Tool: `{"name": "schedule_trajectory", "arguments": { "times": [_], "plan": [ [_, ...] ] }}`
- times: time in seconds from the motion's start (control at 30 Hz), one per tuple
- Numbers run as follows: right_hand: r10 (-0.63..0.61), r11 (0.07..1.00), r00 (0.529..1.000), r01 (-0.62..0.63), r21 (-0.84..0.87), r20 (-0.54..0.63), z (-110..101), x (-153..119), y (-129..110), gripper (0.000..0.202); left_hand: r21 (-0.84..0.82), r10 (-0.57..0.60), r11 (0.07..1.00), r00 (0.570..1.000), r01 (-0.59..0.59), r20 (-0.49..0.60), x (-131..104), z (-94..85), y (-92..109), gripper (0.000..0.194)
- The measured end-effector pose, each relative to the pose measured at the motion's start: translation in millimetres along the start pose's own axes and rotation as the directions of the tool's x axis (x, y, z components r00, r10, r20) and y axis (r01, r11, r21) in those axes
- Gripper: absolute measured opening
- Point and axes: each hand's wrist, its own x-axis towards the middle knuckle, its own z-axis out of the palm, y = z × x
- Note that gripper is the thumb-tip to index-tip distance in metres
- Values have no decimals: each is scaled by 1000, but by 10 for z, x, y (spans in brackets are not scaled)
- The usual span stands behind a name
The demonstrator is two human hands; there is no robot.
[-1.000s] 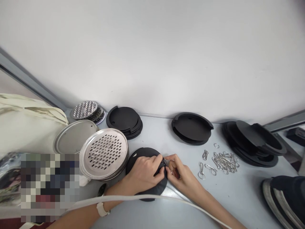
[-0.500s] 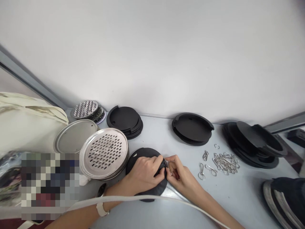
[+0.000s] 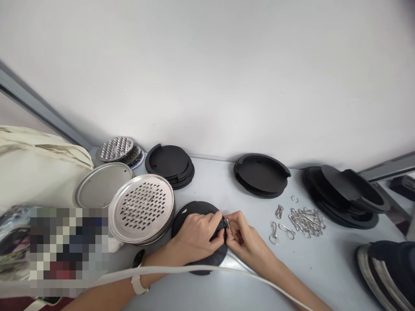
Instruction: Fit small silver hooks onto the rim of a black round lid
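Observation:
A black round disc point(image 3: 207, 260) lies in front of me on the table. My left hand point(image 3: 199, 233) rests across it, its thumb and forefinger pinching the disc's right edge. At that same edge my right hand point(image 3: 241, 233) pinches a small metal wire clip point(image 3: 228, 228), which is partly covered by the fingers. Whether the clip passes through the disc is hidden. To the right lies a pile of similar wire clips point(image 3: 308, 222), with a few single ones and a ring point(image 3: 294, 199) beside it.
Left of the disc stand stacked metal grater plates point(image 3: 142, 207) and plain metal discs point(image 3: 102, 183). Stacks of black discs sit along the wall: left point(image 3: 168, 162), middle point(image 3: 262, 175) and right point(image 3: 343, 194). A cream bag point(image 3: 32, 172) is at far left; a white cord point(image 3: 181, 269) crosses the foreground.
Almost nothing differs. Both hands stay at the disc's right edge, and the clip in my right fingers has shifted very slightly.

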Motion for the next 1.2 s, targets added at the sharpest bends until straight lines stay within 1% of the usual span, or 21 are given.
{"name": "schedule_trajectory", "arguments": {
  "times": [0.17,0.43,0.63,0.77,1.0,1.2],
  "plan": [
    [4,1000,1000,-4,-5,-3,-5,-8,-10,13,-7,-3,1000,1000,3,-13,0,-2,3,6],
    [5,1000,1000,-5,-23,-2,-24,-16,-31,15,-4,-5,1000,1000,5,-6,-3,11,1,6],
    [-15,999,999,13,-38,-43,-25,-22,-27,18,0,3,1000,999,-3,-38,0,23,1,5],
    [-10,999,999,9,-40,-32,-29,-21,-36,16,9,1,1000,1000,-1,-18,7,7,7,5],
    [0,1000,1000,1,5,-25,-37,-16,-48,10,26,-6,1000,1000,7,-5,5,13,1,5],
    [-8,1000,999,8,4,-32,-39,-12,-40,16,29,-5,1000,1000,5,1,4,14,0,6]
  ]
}}
